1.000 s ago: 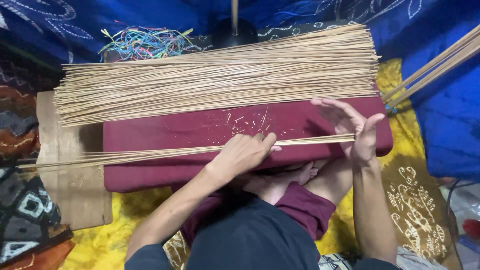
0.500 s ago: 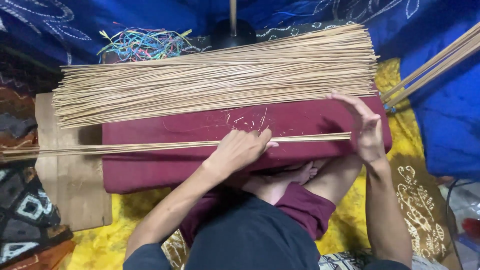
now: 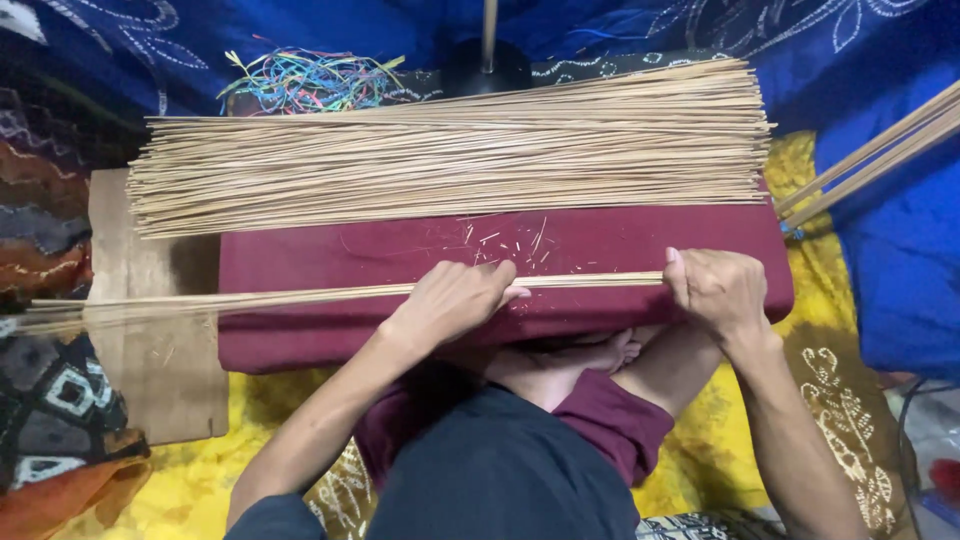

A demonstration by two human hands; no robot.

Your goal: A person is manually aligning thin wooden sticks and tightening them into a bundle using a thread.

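The left hand (image 3: 455, 300) lies knuckles-up on a thin bundle of long pale sticks (image 3: 300, 297), its fingers curled down over them and the fingertips (image 3: 510, 292) pressed on the bundle's top — a loose clasp rather than a tight fist, though the underside of the grip is hidden. The right hand (image 3: 718, 290) is at the bundle's right end, fingers bent and closed around the stick tips, with the thumb side towards the camera; how hard it squeezes cannot be told. The bundle runs nearly level across the front part of a maroon cloth-covered pad (image 3: 400, 335) and sticks out well past its left edge, over a bare wooden board (image 3: 150, 370). Behind the hands, on the far half of the pad, lies a broad flat heap of the same sticks (image 3: 450, 150), spread side by side and reaching from the board's left part to the pad's right edge. Small splinters (image 3: 520, 240) dot the maroon cloth between heap and bundle. Beyond the heap sits a tangle of coloured threads (image 3: 310, 78) — green, blue, pink — near a dark round base with an upright pole (image 3: 488, 60). A few more sticks (image 3: 870, 160) slant in from the right. Blue patterned fabric (image 3: 880, 250) drapes the background, and a yellow printed cloth (image 3: 250, 440) covers the floor by the person's folded legs.
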